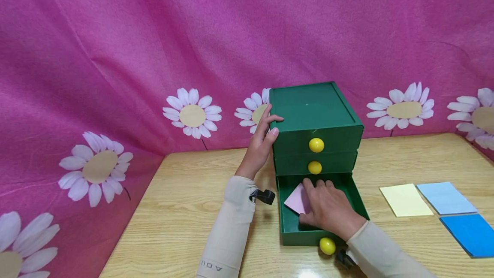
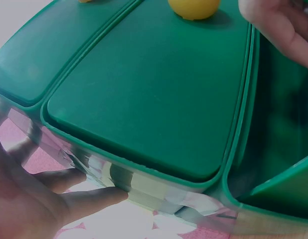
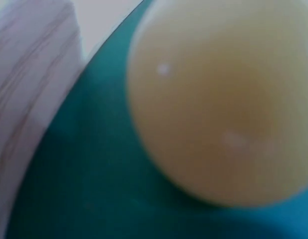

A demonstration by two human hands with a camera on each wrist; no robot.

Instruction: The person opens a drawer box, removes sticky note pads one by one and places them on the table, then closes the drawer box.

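A green drawer cabinet point(image 1: 316, 106) with yellow knobs stands on the table, its bottom drawer point(image 1: 301, 238) pulled out. My left hand point(image 1: 257, 149) rests against the cabinet's left side, one fingertip over the top edge. In the left wrist view the fingers point(image 2: 96, 199) of that hand spread along the side wall. Inside the pulled-out drawer, my right hand point(image 1: 328, 207) holds a pink sticky note pad point(image 1: 297, 200) between thumb and fingers; the palm hides the pad's right part. The bottom drawer's yellow knob point(image 3: 224, 99) fills much of the right wrist view.
On the wooden table point(image 1: 193, 209) right of the cabinet lie a pale yellow pad point(image 1: 406, 200), a light blue pad point(image 1: 447, 197) and a darker blue pad point(image 1: 468, 234). A pink cloth point(image 1: 231, 33) with white flowers hangs behind.
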